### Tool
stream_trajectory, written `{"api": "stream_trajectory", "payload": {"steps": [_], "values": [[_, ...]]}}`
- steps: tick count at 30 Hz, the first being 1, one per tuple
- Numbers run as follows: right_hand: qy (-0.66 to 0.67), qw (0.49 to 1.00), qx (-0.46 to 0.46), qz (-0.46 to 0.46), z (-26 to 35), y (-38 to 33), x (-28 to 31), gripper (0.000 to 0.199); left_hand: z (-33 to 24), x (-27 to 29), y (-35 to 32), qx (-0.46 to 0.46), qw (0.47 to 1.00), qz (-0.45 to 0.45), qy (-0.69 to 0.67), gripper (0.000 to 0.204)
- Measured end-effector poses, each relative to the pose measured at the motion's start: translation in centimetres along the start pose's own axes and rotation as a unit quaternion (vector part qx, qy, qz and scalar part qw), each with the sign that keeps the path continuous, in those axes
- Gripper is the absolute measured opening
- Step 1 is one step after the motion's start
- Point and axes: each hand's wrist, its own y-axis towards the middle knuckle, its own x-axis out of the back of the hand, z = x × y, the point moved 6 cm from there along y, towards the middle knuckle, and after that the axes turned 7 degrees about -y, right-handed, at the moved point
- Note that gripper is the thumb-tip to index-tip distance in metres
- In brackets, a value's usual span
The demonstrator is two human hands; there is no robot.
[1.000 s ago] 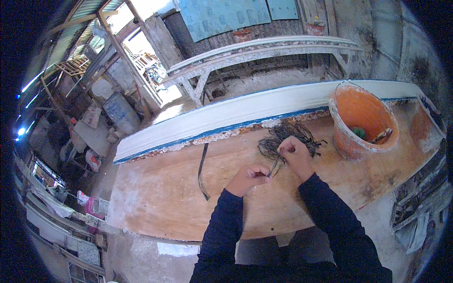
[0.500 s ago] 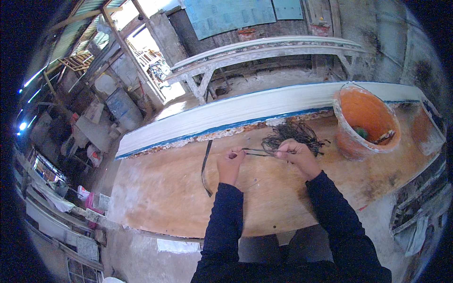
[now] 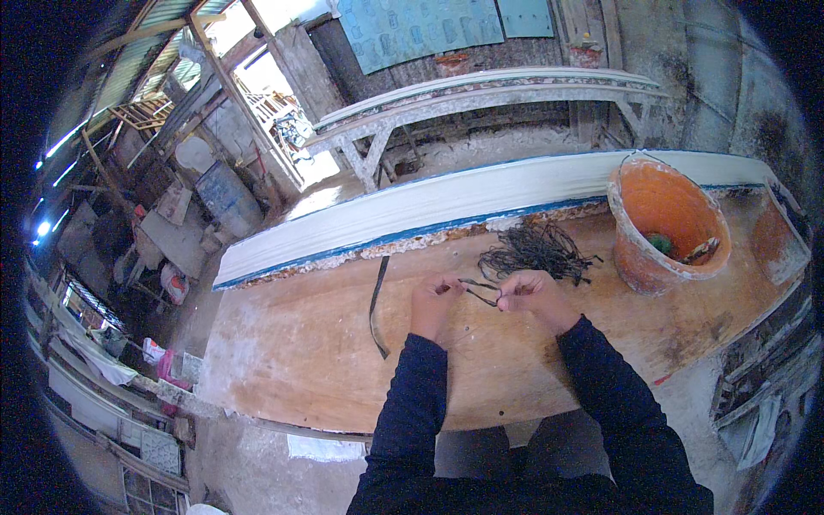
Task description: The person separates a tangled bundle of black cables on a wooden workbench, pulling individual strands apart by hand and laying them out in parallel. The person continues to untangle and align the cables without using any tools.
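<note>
Since the picture half a second back, both hands have drawn closer together over the wooden board (image 3: 326, 360) and the dark strand between them looks shorter and more bent. The left hand (image 3: 434, 302) is closed in a pinch on one end of this thin dark strip (image 3: 477, 290); the right hand (image 3: 534, 293) is curled shut on the other end, fingers tucked under. The strip hangs just above the board, a little nearer the person than the tangled heap of dark strips (image 3: 536, 251), which lies on the board beside the orange bucket (image 3: 665, 219).

As to progress, it seems early or midway: one strip is in hand, the heap beside the bucket looks largely untouched, and a single longer dark strip (image 3: 375, 305) lies apart on the board, away from the bucket and to the left of the left hand. Whether that one is finished work cannot be told.

The bucket stands at the board's far right end, plain orange with a pale, crusted rim, holding something green and a small tool; no label shows on it. Behind the bucket runs a long white plank with a blue edge (image 3: 446, 206). Far beyond the bucket, high on the back wall, hang blue-green sheets (image 3: 412, 30), flat and rectangular, with no sign on them legible. No packages show near the bucket.
</note>
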Motion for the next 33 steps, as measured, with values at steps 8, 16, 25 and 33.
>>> {"api": "stream_trajectory", "payload": {"steps": [8,16,25,33], "values": [[-0.158,0.961,0.112,-0.196,-0.4,0.6,3.1,0.011,-1.7,-4.3,-2.1,0.024,0.979,0.201,-0.008,0.006],[-0.29,0.893,0.075,-0.337,-0.3,-0.1,5.0,0.012,-3.5,-5.7,-3.9,0.07,0.942,0.312,-0.103,0.011],[-0.357,0.868,0.111,-0.327,0.6,-0.2,4.8,0.005,-2.0,-2.3,-1.8,0.032,0.996,0.065,-0.052,0.015],[-0.097,0.987,0.023,0.129,-0.5,0.0,-1.3,0.017,-1.6,1.2,-0.2,0.024,0.998,-0.059,-0.007,0.006]]}}
